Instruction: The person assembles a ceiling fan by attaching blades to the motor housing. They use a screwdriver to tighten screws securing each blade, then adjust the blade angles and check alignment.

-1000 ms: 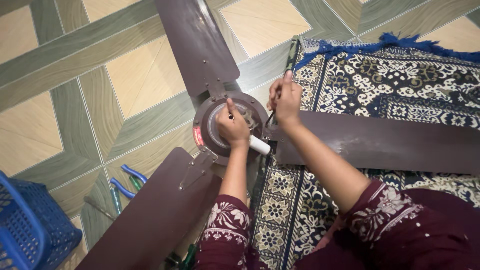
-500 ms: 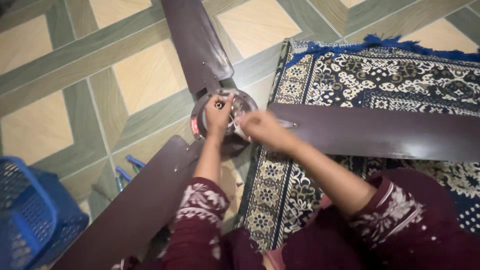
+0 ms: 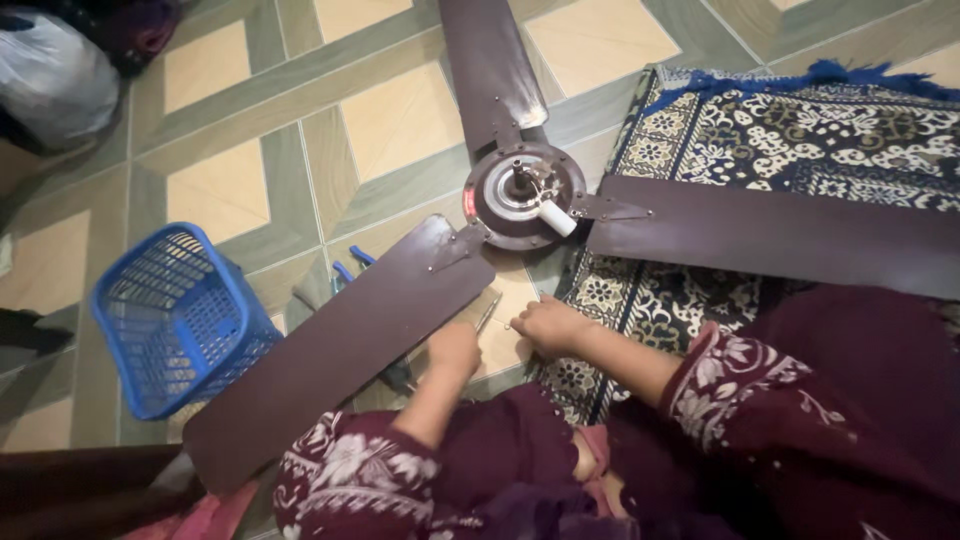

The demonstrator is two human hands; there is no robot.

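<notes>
A brown ceiling fan (image 3: pixel 525 195) is lying on the tiled floor (image 3: pixel 400 120), its round motor hub facing up with a short white tube (image 3: pixel 556 217) sticking out near the centre. Both hands are sitting well below the hub, apart from it. The right hand (image 3: pixel 548 325) is resting on the floor at the edge of the patterned rug (image 3: pixel 800 125), knuckles up, its fingers curled downward; whether they are closing on anything cannot be told. A thin metal tool (image 3: pixel 488 311) is lying on the tile just beside this hand. The left hand (image 3: pixel 455 350) is lying against the edge of the lower-left blade (image 3: pixel 340 350), its fingers tucked under and hidden, so their state cannot be told either.

Both forearms are reaching forward from dark red embroidered sleeves (image 3: pixel 350 470), bent low over the lap.

The right blade (image 3: pixel 770 235) is stretching across the rug, and the upper blade (image 3: pixel 490 65) is pointing away over bare tile. Blue-handled pliers (image 3: pixel 350 265) are peeking out beside the lower-left blade. A blue plastic basket (image 3: pixel 180 320) is standing on the floor to the left, well apart from the hands. The widest open floor is lying between the basket and the upper blade.
</notes>
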